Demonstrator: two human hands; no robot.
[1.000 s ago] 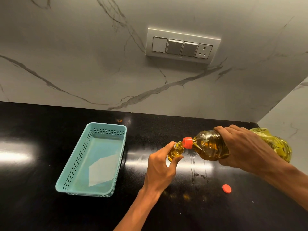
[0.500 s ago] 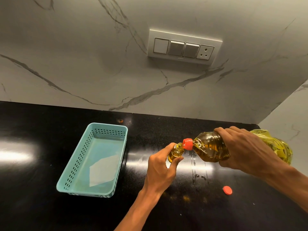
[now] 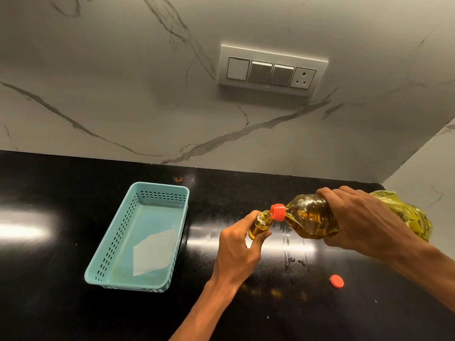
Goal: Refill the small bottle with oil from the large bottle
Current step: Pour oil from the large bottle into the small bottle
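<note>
The small bottle (image 3: pixel 257 227) is clasped in the left grip (image 3: pixel 236 252) beneath the spout of the large bottle (image 3: pixel 310 219), held tilted in the right grip (image 3: pixel 364 222) for pouring.

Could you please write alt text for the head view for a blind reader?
A right hand tips a large oil bottle, its orange spout at the mouth of a small bottle gripped by the left hand, over a black counter. A teal basket sits left; an orange cap lies right.
</note>
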